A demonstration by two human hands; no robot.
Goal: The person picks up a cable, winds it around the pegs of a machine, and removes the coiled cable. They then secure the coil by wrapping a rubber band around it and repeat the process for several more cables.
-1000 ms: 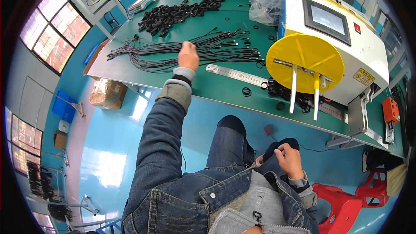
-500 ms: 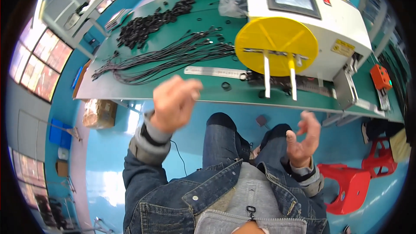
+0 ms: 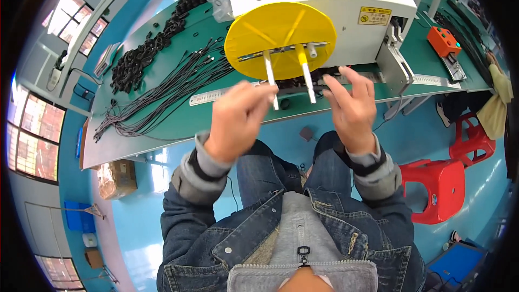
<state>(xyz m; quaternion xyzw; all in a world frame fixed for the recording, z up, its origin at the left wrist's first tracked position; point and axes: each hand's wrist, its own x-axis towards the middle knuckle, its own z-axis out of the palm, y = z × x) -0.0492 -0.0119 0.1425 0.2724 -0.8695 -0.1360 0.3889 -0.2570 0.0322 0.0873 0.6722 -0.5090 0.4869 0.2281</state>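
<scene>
My left hand [image 3: 237,121] is closed, its index finger and thumb drawn together beside the left silver prong of the yellow disc. Whatever it may hold is hidden. My right hand [image 3: 354,111] is open, fingers bent and spread, to the right of the other prong. Nothing shows in it. The round yellow disc [image 3: 278,24] is on the front of a white machine [image 3: 351,27], and its two prongs [image 3: 308,81] point toward me over the table edge. Left of the disc, a bundle of black cables [image 3: 162,89] lies on the green table.
Behind the cables stretches a heap of black coiled cables [image 3: 132,65]. A steel ruler [image 3: 208,97] lies near the front edge. On the right are an orange control box [image 3: 443,41], red stools [image 3: 435,189] and another person's sleeve [image 3: 496,100]. A cardboard box [image 3: 116,178] stands below the table.
Both hands have moved forward to the disc's prongs, the right one rising from above my lap. My view has shifted, so the machine appears farther left.
</scene>
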